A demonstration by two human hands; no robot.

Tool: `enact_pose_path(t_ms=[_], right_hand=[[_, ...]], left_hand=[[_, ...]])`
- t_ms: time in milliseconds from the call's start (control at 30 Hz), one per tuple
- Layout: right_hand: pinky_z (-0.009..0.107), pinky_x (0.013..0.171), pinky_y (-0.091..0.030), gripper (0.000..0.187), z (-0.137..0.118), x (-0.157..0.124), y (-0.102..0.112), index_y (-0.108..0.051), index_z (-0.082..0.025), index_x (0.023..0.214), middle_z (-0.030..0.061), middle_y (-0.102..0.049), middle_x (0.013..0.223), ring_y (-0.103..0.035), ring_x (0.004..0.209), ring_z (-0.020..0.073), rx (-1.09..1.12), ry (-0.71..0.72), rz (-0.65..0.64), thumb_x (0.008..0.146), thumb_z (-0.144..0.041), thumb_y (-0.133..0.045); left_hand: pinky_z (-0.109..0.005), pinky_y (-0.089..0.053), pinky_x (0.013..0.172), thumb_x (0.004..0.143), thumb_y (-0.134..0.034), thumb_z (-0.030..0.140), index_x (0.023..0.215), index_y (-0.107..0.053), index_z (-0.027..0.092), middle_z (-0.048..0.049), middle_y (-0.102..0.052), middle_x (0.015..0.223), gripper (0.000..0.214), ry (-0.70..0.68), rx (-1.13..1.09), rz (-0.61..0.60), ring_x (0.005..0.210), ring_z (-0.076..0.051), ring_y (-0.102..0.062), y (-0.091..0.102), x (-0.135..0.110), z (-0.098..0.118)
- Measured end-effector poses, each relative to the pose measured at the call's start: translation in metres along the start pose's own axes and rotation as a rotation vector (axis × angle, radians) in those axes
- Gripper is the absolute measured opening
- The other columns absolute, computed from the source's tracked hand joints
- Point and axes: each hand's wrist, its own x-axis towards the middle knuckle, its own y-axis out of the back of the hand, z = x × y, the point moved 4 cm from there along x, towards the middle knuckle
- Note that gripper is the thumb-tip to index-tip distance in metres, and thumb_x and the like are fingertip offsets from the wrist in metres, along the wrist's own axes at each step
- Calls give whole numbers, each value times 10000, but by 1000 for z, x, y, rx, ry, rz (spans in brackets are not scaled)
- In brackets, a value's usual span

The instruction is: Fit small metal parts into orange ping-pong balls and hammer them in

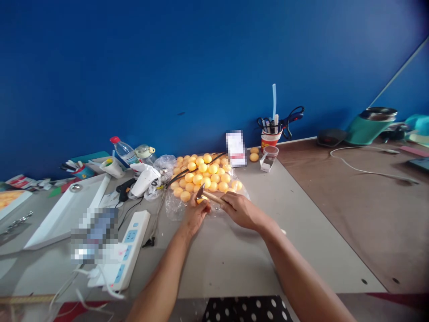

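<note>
My right hand (239, 210) is wrapped round the wooden handle of a small hammer (213, 197). The hammer's dark metal head lies just above my left hand (194, 218). Between the thumb and fingers of that hand is an orange ping-pong ball (202, 201), partly hidden by the fingers and the hammer. Whether the hammer head touches the ball, I cannot tell. Right behind both hands, many orange ping-pong balls (203, 167) are heaped on and in a clear plastic bag (172, 211).
To the left are a white power strip (136, 243), a blurred-out phone (100, 228), a white tray (45, 232), a glue gun (125, 189) and a water bottle (124, 150). A paper cup of tools (270, 139) and a small clear box (269, 159) stand at the back right.
</note>
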Motion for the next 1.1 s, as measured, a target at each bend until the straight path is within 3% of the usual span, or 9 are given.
enact_pose_path(t_ms=[100,233,667,833,1100], right_hand=[[260,684,-395,169,1,0,-1,-647,-181,867,66,-660,867,-569,745,164,-10,-5,-16,909,-210,-486],[256,709,-412,184,-2,0,-1,-639,-171,922,71,-663,905,-578,785,161,29,61,-5,923,-183,-455],[243,639,-371,134,3,1,-2,-597,-180,777,37,-629,801,-538,697,141,-29,-35,-2,876,-183,-507],[241,680,-389,173,2,2,-1,-630,-173,845,53,-651,862,-564,769,151,34,9,25,900,-181,-467],[245,665,-382,175,2,1,0,-607,-172,799,50,-643,832,-546,735,146,20,0,24,905,-185,-469]], left_hand=[[-207,-426,597,658,-792,277,951,-532,207,53,-558,741,399,5,-11,2,582,-60,-507,-2,-1,2],[-207,-426,592,667,-783,280,1041,-525,217,59,-557,724,459,14,-10,4,587,-69,-520,-2,-1,1],[-203,-450,595,656,-796,277,964,-514,202,61,-557,686,424,14,-13,11,575,-71,-543,0,-1,0],[-208,-451,593,663,-785,275,1015,-525,207,48,-587,730,443,14,2,21,589,-78,-558,-1,-1,0],[-226,-452,604,683,-761,268,1007,-548,235,41,-577,743,388,8,24,27,605,-92,-556,-1,-2,1]])
